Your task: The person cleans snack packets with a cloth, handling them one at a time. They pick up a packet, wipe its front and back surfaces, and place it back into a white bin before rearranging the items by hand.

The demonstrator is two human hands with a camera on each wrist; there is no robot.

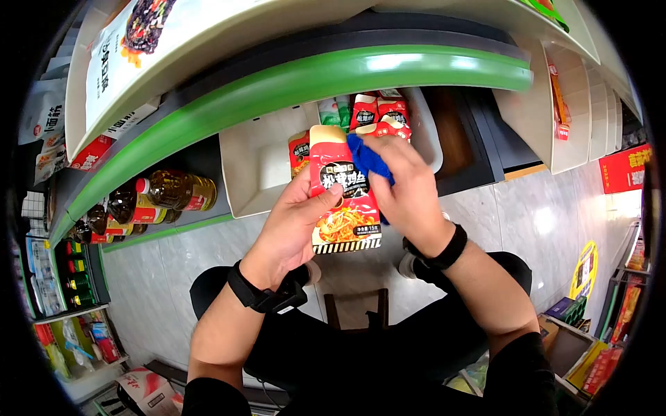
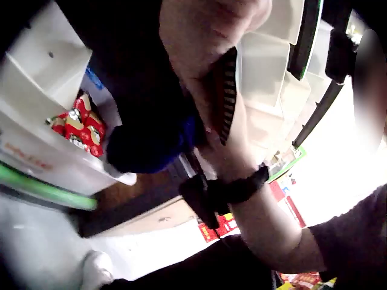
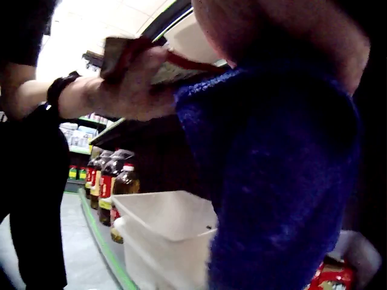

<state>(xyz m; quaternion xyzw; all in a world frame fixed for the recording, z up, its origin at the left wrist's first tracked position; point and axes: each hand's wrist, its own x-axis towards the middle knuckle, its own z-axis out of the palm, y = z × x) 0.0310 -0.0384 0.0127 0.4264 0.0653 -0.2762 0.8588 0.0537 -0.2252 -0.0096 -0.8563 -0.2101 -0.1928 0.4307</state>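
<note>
My left hand (image 1: 293, 220) grips a red food packet (image 1: 345, 229) by its left side, thumb across the printed front. Noodle-like shreds are pictured on its lower half. In my right hand (image 1: 409, 187) is a blue cloth (image 1: 370, 161), its edge against the packet's upper right side. The right wrist view shows the cloth (image 3: 278, 175) hanging down in folds below the fingers. Behind the packet, similar red packets (image 1: 378, 111) stand in a white bin, and another packet (image 1: 299, 151) lies at its left.
A white bin (image 1: 243, 163) sits on the low shelf, below a green shelf edge (image 1: 291, 74). Oil bottles (image 1: 182, 191) lie to the left in the head view. More pale bins (image 1: 555, 104) are at the right. Grey floor tiles (image 1: 166, 277) extend around my legs.
</note>
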